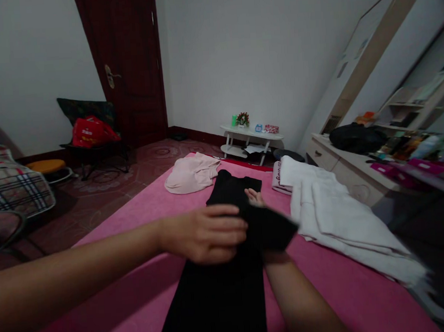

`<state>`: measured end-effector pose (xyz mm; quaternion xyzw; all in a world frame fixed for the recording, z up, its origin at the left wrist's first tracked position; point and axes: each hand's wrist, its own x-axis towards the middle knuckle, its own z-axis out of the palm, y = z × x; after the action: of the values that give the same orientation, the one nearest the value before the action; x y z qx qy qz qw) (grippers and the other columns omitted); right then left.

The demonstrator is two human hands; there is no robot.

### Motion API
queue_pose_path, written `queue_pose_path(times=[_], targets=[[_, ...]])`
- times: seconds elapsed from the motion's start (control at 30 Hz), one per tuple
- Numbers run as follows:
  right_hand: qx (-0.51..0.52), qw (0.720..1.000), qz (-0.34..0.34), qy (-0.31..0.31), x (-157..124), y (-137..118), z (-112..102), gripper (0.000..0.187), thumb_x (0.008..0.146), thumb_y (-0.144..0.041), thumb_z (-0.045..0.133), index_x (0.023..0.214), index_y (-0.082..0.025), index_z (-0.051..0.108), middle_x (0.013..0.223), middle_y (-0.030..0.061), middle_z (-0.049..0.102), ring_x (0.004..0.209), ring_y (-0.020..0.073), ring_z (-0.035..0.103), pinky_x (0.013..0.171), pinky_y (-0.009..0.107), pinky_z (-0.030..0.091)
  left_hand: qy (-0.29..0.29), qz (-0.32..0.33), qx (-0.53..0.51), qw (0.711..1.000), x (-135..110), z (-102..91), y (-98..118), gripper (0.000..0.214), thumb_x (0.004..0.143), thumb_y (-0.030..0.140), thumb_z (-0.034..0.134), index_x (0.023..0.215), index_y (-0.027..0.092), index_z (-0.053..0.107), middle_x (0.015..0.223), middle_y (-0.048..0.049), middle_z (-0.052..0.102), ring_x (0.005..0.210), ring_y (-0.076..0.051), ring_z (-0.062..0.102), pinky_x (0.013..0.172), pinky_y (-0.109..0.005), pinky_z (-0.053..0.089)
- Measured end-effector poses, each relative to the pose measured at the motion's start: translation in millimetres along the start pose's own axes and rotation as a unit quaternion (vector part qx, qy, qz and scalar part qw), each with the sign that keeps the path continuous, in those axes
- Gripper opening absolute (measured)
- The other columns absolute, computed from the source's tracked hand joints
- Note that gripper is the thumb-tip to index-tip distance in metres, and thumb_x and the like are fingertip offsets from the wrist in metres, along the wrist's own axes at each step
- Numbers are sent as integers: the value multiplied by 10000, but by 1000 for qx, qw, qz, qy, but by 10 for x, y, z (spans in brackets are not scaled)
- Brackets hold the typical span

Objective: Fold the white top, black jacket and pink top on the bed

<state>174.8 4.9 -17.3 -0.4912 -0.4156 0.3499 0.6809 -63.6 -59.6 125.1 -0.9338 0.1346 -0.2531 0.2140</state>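
Mid-fold, I'd say: the black garment [222,286] lies lengthwise on the pink bed [350,288]; the left hand [205,233] pinches a fold; the right hand [254,198], mostly covered, grip unclear; next, lay it flat.

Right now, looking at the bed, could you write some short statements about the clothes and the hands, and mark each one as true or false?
1. The left hand grips the black garment. True.
2. The black garment lies on a blue cover. False: it lies on the pink bed cover.
3. The right hand is partly hidden under a fold of the black garment. True.
4. The white garment lies left of the black one. False: it lies to its right.
5. A pale pink garment lies beyond the hands. True.
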Motion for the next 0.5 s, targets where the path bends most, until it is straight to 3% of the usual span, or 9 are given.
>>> queue_pose_path(times=[0.07,0.17,0.23,0.33,0.43,0.5], targets=[[50,999,19,-6,-26,-49,-15,570,877,-613,332,1136,-183,602,1204,127,656,1117,239,620,994,417,393,-33,18,-87,995,-83,159,386,275,902,125,448,754,196,669,1111,-45,682,1191,-175,531,1139,-348,320],[110,993,50,-10,-41,-75,-27,553,855,-632,383,1067,-179,618,1139,129,686,1111,255,625,997,417,362,-42,-52,-172,983,-245,306,646,235,891,120,442,823,177,659,1094,-65,680,1143,-177,557,1100,-338,371],[103,993,53,-8,-38,-59,-24,531,847,-624,411,1042,-182,630,1123,122,694,1106,254,627,983,401,363,-34,-159,-208,965,-279,320,662,222,879,154,468,1029,170,631,1188,-102,630,1171,-204,533,1068,-376,398],[74,996,41,-2,-31,-14,-7,488,834,-588,466,1036,-180,640,1121,119,694,1085,246,636,963,379,373,-39,-299,-246,921,-202,316,620,599,819,357,601,1354,152,427,1393,-172,455,1287,-285,422,1059,-453,387],[59,998,19,6,-30,23,7,430,816,-543,523,1026,-187,642,1089,106,704,1043,234,652,937,368,396,-80,-323,-280,901,-69,410,620,925,692,577,688,1440,173,325,1446,-181,395,1315,-348,385,1088,-538,310],[56,998,10,6,-32,34,9,391,801,-514,556,1000,-190,647,1058,97,712,1018,229,660,920,363,414,-108,-321,-295,894,8,521,644,854,688,581,694,1398,204,407,1409,-161,454,1272,-350,441,1089,-558,287]])
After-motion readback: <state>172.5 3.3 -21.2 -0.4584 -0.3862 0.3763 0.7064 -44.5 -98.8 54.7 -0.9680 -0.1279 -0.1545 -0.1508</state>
